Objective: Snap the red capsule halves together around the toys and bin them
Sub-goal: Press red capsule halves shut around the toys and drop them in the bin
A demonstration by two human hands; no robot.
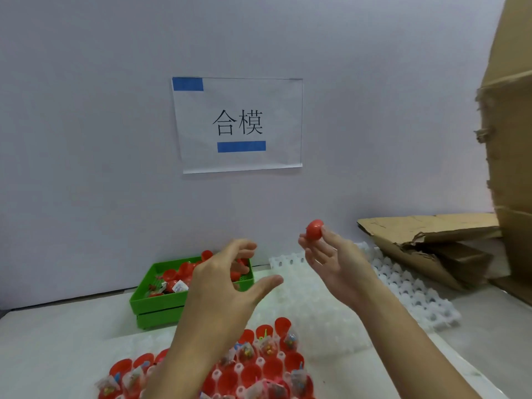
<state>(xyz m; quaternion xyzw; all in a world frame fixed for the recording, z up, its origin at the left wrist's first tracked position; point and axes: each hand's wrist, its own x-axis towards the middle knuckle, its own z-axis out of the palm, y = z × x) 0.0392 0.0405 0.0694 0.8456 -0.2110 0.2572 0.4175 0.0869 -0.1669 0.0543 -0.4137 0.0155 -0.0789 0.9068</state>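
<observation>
nearest the camera: a white tray at the bottom edge holds rows of open red capsule halves, several with small bagged toys sitting in them.
far left: a green bin stands on the table against the wall, holding red capsule pieces and a few packets.
left hand: the left hand hovers in front of the green bin, fingers spread and loosely curved, holding nothing.
right hand: the right hand is raised, palm up, pinching a red capsule between thumb and fingertips.
capsule state: it looks closed and whole, though the seam is too small to see for sure.
where it is: in the air, well above the table, right of the green bin and apart from it.
handling: likely light, hard, smooth plastic, so it may slip; best held across its widest part with pads on opposite sides.
far right: torn cardboard lies behind more white trays.
wall: a paper sign is taped up with blue tape.
</observation>
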